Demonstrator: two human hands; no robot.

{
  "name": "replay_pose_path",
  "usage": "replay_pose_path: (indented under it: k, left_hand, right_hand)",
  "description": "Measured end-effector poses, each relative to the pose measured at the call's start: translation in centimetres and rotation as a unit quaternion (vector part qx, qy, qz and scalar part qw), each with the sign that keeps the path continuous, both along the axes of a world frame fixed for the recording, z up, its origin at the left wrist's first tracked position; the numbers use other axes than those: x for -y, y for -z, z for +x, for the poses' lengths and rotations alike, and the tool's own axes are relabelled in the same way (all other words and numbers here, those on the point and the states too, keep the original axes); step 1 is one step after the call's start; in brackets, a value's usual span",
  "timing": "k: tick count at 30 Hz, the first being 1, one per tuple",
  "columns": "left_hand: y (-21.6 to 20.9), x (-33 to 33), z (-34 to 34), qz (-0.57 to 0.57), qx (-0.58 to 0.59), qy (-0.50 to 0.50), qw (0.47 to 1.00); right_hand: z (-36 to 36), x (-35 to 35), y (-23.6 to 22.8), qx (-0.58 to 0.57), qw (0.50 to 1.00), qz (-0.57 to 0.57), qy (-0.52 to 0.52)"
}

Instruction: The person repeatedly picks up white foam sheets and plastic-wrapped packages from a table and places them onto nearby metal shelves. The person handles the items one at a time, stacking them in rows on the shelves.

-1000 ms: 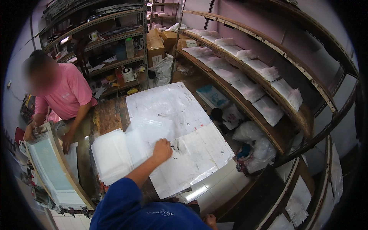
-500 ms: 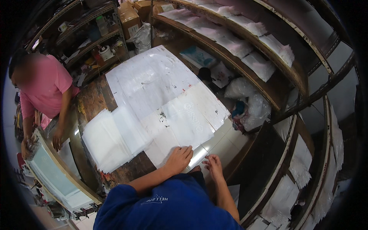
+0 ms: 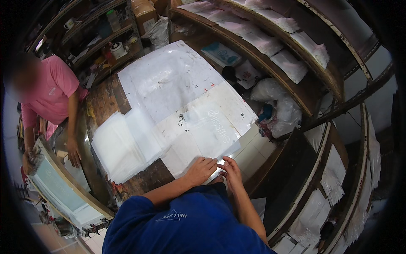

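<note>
At the bench's near edge: translucent plastic sheet (image 3: 198,129) with white script, lying flat on the white cover papers (image 3: 160,84), its printed end toward the right corner. Could be a flat bag; cannot tell.
Bench (image 3: 105,99): stained bare wood along the left, papers over the rest.
Left hand (image 3: 202,170): back up, at the sheet's near side; fingers bent, held close together. Any pinch on the film cannot be made out.
Right hand (image 3: 231,171): just beside the left fingertips, fingers curled, thumb and forefinger near each other. Too small to tell whether film lies between them.
Film weight: very light, I judge; a draught might lift it.
Film stiffness: limp, likely to sag or crease if raised by one corner only.
Film surface: glossy, probably slippery; may cling to the papers beneath.
Script: if the ink is wet, a rub could smear it.
Hold: thumb and forefinger at both near corners, on the unprinted margin, light tension between.
Left part of bench: thick stack of whitish sheets (image 3: 114,148), edges fanned, well apart from both hands.
Beyond the left edge: co-worker (image 3: 57,84) in pink, one hand at the upper corner of a mesh screen frame (image 3: 55,182).
Past the right corner: clear plastic bags (image 3: 263,91), low under the rack.
</note>
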State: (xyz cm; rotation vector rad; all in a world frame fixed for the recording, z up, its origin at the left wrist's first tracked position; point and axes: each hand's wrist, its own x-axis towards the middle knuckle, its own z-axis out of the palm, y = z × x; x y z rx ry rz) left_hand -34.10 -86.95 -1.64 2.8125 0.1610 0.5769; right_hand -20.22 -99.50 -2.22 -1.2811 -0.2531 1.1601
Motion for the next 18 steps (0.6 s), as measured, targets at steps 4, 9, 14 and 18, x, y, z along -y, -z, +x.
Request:
replay_pose_path:
  k: [4, 9, 14, 18]
  left_hand:
    - [-0.1, 0.1, 0.0, 0.017, 0.033, -0.007, 0.999]
    - [0.4, 0.3, -0.2, 0.01, 0.029, -0.007, 1.0]
    - [0.6, 0.4, -0.3, -0.007, 0.027, -0.011, 1.0]
    - [0.5, 0.5, -0.4, -0.019, 0.019, -0.01, 1.0]
  right_hand:
    - [-0.1, 0.0, 0.4, 0.0, 1.0, -0.002, -0.006]
    - [-0.1, 0.2, 0.9, 0.001, 1.0, -0.012, -0.017]
    - [-0.1, 0.2, 0.7, 0.004, 1.0, -0.015, -0.013]
    - [0.0, 0.3, 1.3, 0.018, 1.0, -0.016, -0.017]
